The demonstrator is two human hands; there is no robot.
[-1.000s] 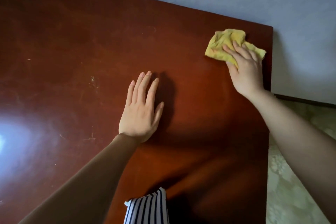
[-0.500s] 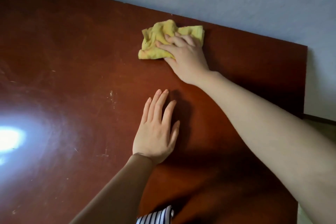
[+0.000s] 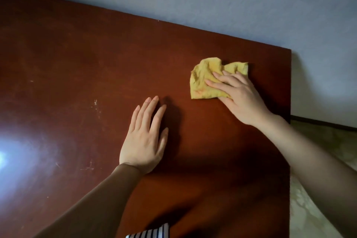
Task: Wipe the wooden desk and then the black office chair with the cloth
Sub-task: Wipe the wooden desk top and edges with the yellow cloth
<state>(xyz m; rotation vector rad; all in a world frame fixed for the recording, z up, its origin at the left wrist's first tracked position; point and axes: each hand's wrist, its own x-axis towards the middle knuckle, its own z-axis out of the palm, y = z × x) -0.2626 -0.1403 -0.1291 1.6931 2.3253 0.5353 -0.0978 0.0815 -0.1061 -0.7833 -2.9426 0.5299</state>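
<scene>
On glossy wooden desk [image 3: 77, 63], right fingers [image 3: 218, 86] flat on crumpled cloth [image 3: 202, 75], left fingers [image 3: 146, 110] flat

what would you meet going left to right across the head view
glare → scratches → left hand → cloth with the right hand pressing on it → floor

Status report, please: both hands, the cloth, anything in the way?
Left hand flat on the desk, holding nothing. Right hand presses the yellow cloth down, near the right edge. In the way: only the left hand.
</scene>
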